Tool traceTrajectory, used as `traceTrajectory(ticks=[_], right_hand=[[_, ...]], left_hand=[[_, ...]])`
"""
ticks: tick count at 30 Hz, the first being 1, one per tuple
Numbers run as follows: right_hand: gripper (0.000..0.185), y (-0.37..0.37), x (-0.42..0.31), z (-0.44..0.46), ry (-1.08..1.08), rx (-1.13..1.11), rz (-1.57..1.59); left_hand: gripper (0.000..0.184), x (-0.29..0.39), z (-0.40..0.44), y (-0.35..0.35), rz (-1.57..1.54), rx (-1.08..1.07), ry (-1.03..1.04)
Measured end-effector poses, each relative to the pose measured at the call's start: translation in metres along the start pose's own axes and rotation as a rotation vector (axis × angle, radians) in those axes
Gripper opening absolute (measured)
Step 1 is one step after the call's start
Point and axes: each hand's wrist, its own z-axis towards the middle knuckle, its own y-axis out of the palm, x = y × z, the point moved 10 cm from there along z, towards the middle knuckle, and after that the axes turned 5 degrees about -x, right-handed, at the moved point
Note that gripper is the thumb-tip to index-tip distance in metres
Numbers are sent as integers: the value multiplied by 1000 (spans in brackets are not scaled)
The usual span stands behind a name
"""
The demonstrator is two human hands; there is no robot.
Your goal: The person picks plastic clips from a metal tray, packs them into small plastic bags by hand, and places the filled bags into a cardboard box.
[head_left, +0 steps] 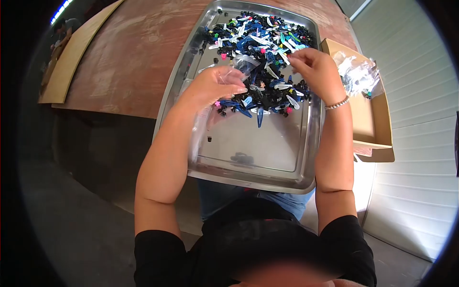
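A large metal tray holds a heap of small hair clips in black, blue, white and a few bright colours. My left hand is closed on a clear plastic bag over the left side of the heap. Over the right side of the heap is my right hand, its thumb and fingertips pinched together; whatever they hold is too small to name. A lone black clip lies on the bare metal at the lower left of the tray.
An open cardboard box with clear plastic packets stands right of the tray. The tray overlaps a reddish-brown table. A light wooden board lies along the table's left edge. A person is at the far upper left.
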Motion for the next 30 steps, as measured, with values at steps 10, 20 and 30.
traceTrajectory(ticks=[10,20,30], right_hand=[[18,53,44,-25,18,-266,-850],[18,84,47,3,-2,-405,-437],[17,89,0,27,205,-533,590]], left_hand=[[46,2,0,10,-9,-60,48],[45,4,-1,7,13,-36,31],[45,-12,3,-23,-84,163,-11]])
